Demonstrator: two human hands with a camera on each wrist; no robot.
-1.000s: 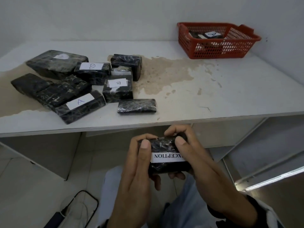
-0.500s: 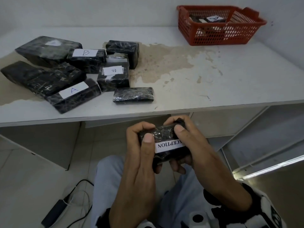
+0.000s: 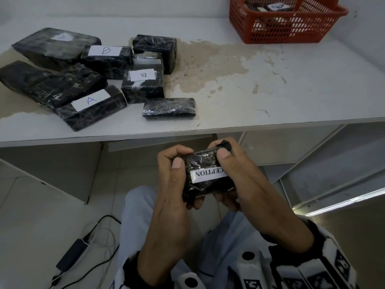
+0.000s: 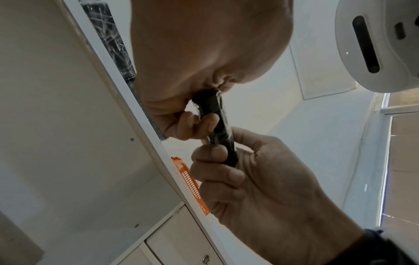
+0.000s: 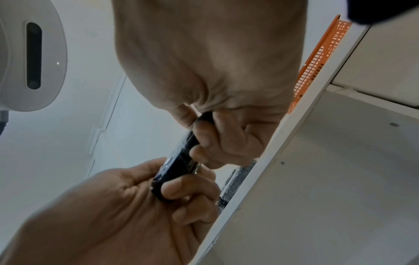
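Observation:
A small black plastic-wrapped package [image 3: 205,161] with a white label reading "CEPTION" is held below the table's front edge, above my lap. My left hand [image 3: 171,174] grips its left end, thumb on top and fingers curled underneath. My right hand [image 3: 237,172] grips the right end the same way and covers the start of the label. The left wrist view shows the package [image 4: 218,122] edge-on between both hands. In the right wrist view the package [image 5: 179,161] is pinched by the right hand [image 5: 217,136] above and the left hand [image 5: 140,197] below.
On the stained white table [image 3: 270,90], several black wrapped packages lie at the left: one labelled A [image 3: 91,105], two labelled B [image 3: 106,57], one unlabelled [image 3: 169,108]. A red basket [image 3: 291,32] with packages stands back right. A power adapter [image 3: 70,255] and cables lie on the floor.
The package has tilted, its right end now raised toward the table edge. Both hands keep their grip. The table and basket sit higher in the head view.

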